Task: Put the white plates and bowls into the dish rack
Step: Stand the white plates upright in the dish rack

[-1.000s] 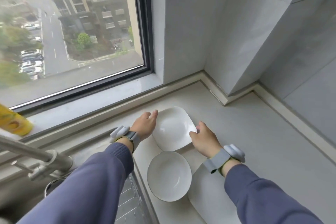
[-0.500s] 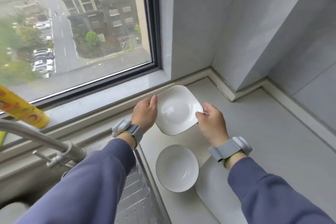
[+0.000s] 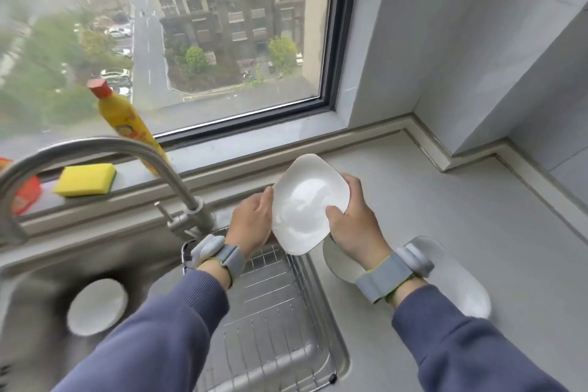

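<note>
1. Square white plate (image 3: 304, 204), tilted, held in the air above the far end of the wire dish rack (image 3: 273, 302).
2. Left hand (image 3: 251, 223): grip closed on the plate's left edge.
3. Right hand (image 3: 353, 226): grip pinching its right edge (thumb on the inner face).
4. Round white bowl (image 3: 339, 264) and oblong plate (image 3: 458, 277) on the bench (image 3: 477, 200).
5. Small white dish (image 3: 97, 307) in the sink (image 3: 38, 280).
</note>
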The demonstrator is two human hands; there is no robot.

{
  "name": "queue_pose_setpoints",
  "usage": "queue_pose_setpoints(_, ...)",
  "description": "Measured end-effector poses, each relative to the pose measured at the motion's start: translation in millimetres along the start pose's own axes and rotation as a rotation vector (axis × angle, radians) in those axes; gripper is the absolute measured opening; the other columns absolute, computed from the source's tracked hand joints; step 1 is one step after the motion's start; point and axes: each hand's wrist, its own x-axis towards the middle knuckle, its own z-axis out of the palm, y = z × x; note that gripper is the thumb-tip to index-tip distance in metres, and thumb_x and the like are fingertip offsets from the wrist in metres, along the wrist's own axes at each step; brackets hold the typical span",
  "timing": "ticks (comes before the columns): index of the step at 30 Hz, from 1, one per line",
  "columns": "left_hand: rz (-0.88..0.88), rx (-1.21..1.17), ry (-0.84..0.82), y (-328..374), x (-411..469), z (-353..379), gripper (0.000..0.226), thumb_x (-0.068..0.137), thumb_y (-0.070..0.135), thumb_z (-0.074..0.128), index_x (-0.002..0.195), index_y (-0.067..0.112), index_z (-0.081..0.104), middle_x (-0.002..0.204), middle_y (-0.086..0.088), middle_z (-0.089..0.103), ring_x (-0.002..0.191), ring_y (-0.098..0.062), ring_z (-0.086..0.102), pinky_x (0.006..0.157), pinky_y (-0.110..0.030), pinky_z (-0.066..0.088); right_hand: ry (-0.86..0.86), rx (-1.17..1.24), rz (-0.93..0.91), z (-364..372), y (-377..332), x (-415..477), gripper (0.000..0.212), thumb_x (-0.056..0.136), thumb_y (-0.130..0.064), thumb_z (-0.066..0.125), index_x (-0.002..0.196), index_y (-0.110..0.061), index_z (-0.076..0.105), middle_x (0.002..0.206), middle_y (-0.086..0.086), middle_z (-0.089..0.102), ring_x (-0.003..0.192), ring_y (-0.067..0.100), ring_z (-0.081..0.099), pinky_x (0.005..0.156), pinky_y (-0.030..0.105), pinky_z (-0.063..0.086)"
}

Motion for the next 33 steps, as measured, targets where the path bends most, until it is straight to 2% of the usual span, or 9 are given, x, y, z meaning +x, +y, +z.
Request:
queue_pose_setpoints(4,-0.196,0.121,-0.132,-54,-42,-15,0.066,0.103,0.056,0.029,0.07,0.009,0.061,0.079,-0.008,0.069,0.083,-0.031,0.062,0.08,-0.038,0.047,-0.135,-0.158,0.048,44,0,-38,0.052,0.09,-0.011,0.042,0.135,-0.035,0.033,0.089,0.001,0.061,0.075,0.026,0.06,0.06,0.032,0.044)
queue_pose_setpoints(6,-0.268,0.188,-0.189,-76,-64,-23,0.063,0.102,0.056,0.031,0.07,0.01,0.059,0.08,-0.009,0.067,0.083,-0.031,0.061,0.076,-0.037,0.045,-0.207,-0.23,0.091,66,4,-56,0.057,0.089,-0.011,0.039,0.139,-0.037,0.031,0.091,0.007,0.062,0.072,0.023,0.059,0.055,0.029,0.042)
queue_pose_setpoints(10,-0.201,0.226,-0.05,-96,-111,-46,0.043,0.099,0.043,0.038,0.066,0.019,0.049,0.065,-0.006,0.055,0.073,-0.034,0.055,0.065,-0.038,0.043,-0.323,-0.399,0.123,105,20,-87,0.071,0.089,-0.015,0.036,0.152,-0.042,0.019,0.107,0.013,0.062,0.083,0.031,0.057,0.075,0.033,0.048)
queue_pose_setpoints(13,-0.242,0.099,0.06,-106,-138,-67,0.036,0.098,0.041,0.044,0.077,0.016,0.059,0.077,-0.008,0.068,0.081,-0.028,0.063,0.077,-0.042,0.052,-0.367,-0.47,0.146,124,30,-99,0.072,0.088,-0.016,0.035,0.152,-0.045,0.015,0.11,0.014,0.061,0.088,0.034,0.059,0.08,0.037,0.052)
queue_pose_setpoints(15,-0.276,0.075,0.1,-125,-155,-84,0.032,0.1,0.039,0.046,0.087,0.019,0.067,0.085,0.0,0.07,0.085,-0.022,0.064,0.08,-0.039,0.051,-0.392,-0.532,0.141,141,34,-110,0.071,0.091,-0.014,0.035,0.152,-0.043,0.015,0.112,0.015,0.062,0.086,0.033,0.056,0.077,0.035,0.048)
queue_pose_setpoints(18,-0.297,0.031,0.169,-150,-168,-101,0.024,0.101,0.031,0.052,0.092,0.018,0.07,0.096,0.003,0.07,0.091,-0.019,0.061,0.081,-0.033,0.044,-0.413,-0.603,0.138,155,41,-118,0.07,0.091,-0.014,0.035,0.152,-0.041,0.015,0.102,0.012,0.062,0.082,0.033,0.055,0.073,0.033,0.043)
queue_pose_setpoints(23,-0.316,0.003,0.221,-171,-174,-110,0.015,0.1,0.024,0.055,0.092,0.022,0.067,0.088,0.012,0.061,0.086,-0.017,0.057,0.078,-0.029,0.039,-0.396,-0.683,0.153,161,48,-119,0.071,0.091,-0.014,0.037,0.152,-0.04,0.016,0.107,0.016,0.066,0.079,0.032,0.055,0.072,0.032,0.043)
queue_pose_setpoints(28,-0.396,-0.045,0.208,-189,-177,-110,0.018,0.099,0.026,0.055,0.099,0.016,0.071,0.097,0.001,0.068,0.092,-0.019,0.061,0.081,-0.029,0.041,-0.433,-0.68,0.173,174,48,-118,0.066,0.087,-0.01,0.035,0.145,-0.039,0.024,0.091,0.01,0.059,0.08,0.035,0.061,0.073,0.036,0.052)
queue_pose_setpoints(33,-0.464,-0.066,0.205,-203,-178,-112,0.017,0.098,0.024,0.056,0.095,0.015,0.07,0.094,-0.002,0.071,0.09,-0.022,0.063,0.078,-0.028,0.041,-0.452,-0.718,0.159,183,49,-120,0.063,0.087,-0.009,0.036,0.143,-0.037,0.025,0.088,0.009,0.058,0.078,0.036,0.058,0.07,0.035,0.048)
